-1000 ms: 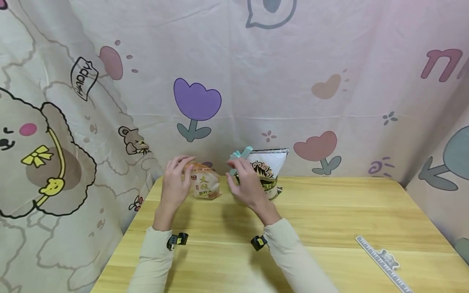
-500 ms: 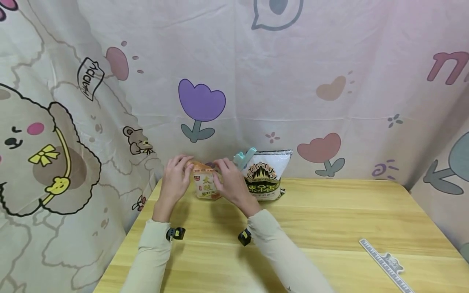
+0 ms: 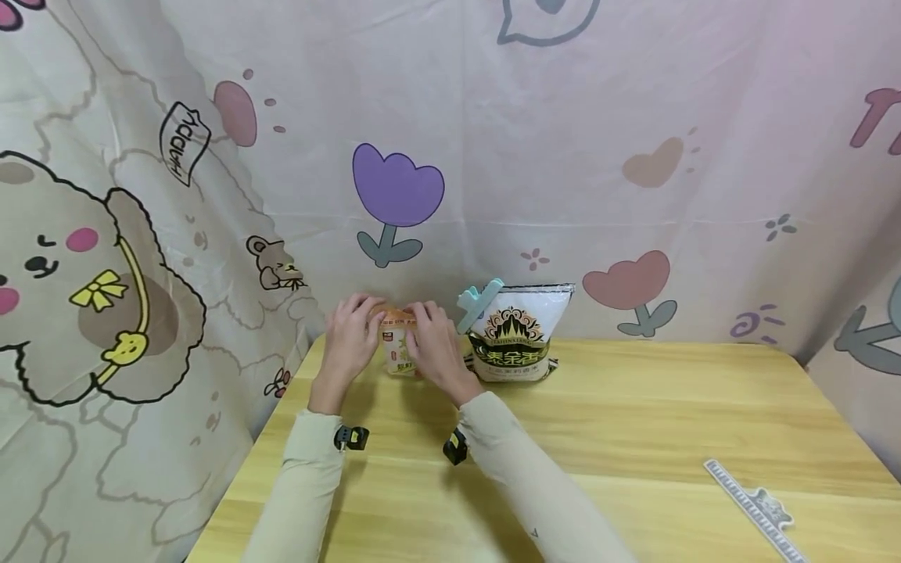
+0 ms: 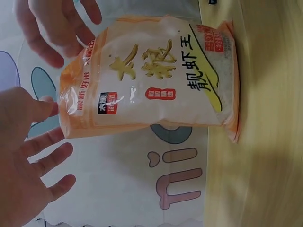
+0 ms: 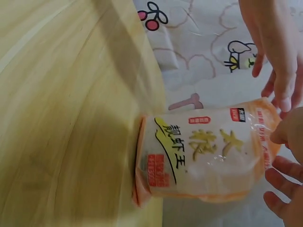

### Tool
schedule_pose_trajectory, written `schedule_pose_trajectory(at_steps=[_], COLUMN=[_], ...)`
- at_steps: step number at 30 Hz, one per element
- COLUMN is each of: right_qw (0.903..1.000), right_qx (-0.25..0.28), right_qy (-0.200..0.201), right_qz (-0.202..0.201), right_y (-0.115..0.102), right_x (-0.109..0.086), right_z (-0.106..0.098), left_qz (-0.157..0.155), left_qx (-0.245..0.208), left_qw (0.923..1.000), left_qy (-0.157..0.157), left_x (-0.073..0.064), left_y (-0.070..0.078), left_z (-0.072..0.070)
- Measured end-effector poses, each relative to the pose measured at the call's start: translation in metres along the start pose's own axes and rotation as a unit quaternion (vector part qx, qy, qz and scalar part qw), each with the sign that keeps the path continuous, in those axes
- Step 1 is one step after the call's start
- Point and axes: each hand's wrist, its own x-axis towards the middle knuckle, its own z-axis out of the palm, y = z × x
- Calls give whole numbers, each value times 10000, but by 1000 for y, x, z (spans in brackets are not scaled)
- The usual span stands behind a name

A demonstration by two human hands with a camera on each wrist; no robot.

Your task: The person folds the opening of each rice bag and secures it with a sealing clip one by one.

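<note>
A small bag of rice (image 3: 396,353), white with orange edges and printed characters, stands upright on the table near the back. My left hand (image 3: 349,336) holds its upper left corner between thumb and fingers. On the other side, my right hand (image 3: 434,344) pinches the upper right part, its thumb in front of the orange top. In the left wrist view the bag's front (image 4: 151,75) shows fully, with white grains low down. The right wrist view shows both hands at the crumpled top edge (image 5: 267,127).
Right of my hands stands a larger white and black rice bag (image 3: 517,344) with a turquoise clip (image 3: 480,305) on its top corner. A grey ruler (image 3: 756,512) with an animal shape lies at the table's front right. A printed curtain (image 3: 535,141) hangs behind the wooden table (image 3: 633,422).
My right hand has left the turquoise clip on the larger bag and moved left to the small rice bag's top. My left hand has stayed at that bag's left corner.
</note>
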Motion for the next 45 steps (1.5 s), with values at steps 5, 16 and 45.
schedule_pose_trajectory(at_steps=[5, 16, 45], right_qw=[9998, 9994, 9946], right_qx=[-140, -216, -300], right_qy=[-9, 260, 918], right_qz=[138, 12, -393], right_y=[-6, -13, 0], right_x=[3, 4, -63], right_z=[7, 8, -60], left_qz=[10, 88, 793], left_qx=[-61, -367, -919], left_qw=[10000, 9993, 9925], left_qy=[2, 52, -98], left_x=[-2, -8, -45], left_y=[1, 5, 83], left_z=[3, 10, 1])
